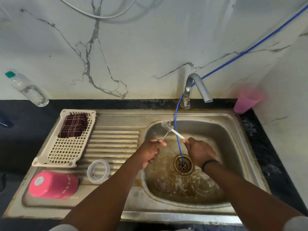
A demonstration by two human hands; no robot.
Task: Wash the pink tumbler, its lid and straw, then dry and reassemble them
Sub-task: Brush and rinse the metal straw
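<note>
Over the sink basin (225, 130) my right hand (198, 151) pinches one end of the white straw (179, 135). My left hand (150, 151) pinches the thin wire handle of a straw brush (166, 126), whose bristled head sits at the straw's far end. The pink tumbler (53, 185) stands upside down on the drainboard at the front left. Just to its right the clear lid (98, 170) lies flat on the ribs.
A blue tube (178, 144) runs from the wall past the grey tap (198, 85) into the drain (183, 165), between my hands. A cream basket (66, 152) holds a dark checked cloth (73, 125). A pink cup (246, 100) stands back right, a water bottle (28, 89) back left.
</note>
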